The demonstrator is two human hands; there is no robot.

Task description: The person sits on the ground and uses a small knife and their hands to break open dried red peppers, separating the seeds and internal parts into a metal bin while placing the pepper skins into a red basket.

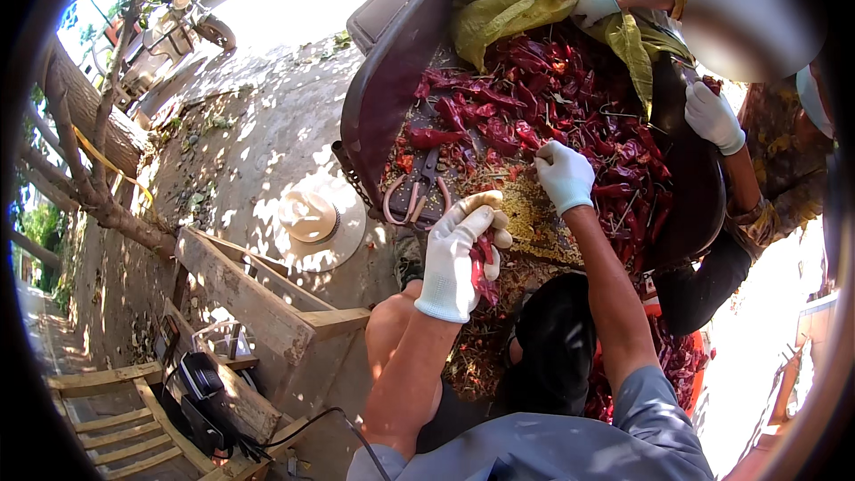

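Dried red chili peppers (pixel 528 100) lie heaped in a dark cargo bed (pixel 394 73), with yellow seeds (pixel 534 214) scattered along its near edge. My left hand (pixel 461 254), in a white glove, is closed around red chili pieces (pixel 486 274) just in front of that edge. Over the seeds, at the near side of the heap, is my gloved right hand (pixel 565 177), its fingers bent toward the chilies; whether they pinch one cannot be made out. Scissors with pink handles (pixel 417 197) rest on the bed, left of the seeds.
A person at the right has one gloved hand (pixel 596 8) on a yellow-green woven sack (pixel 514 13) and the other (pixel 715 117) near the bed's right wall. A pale hat (pixel 310 217) lies on the ground. Wooden benches (pixel 247 294) stand at left; a red tub (pixel 698 374) holds chilies at lower right.
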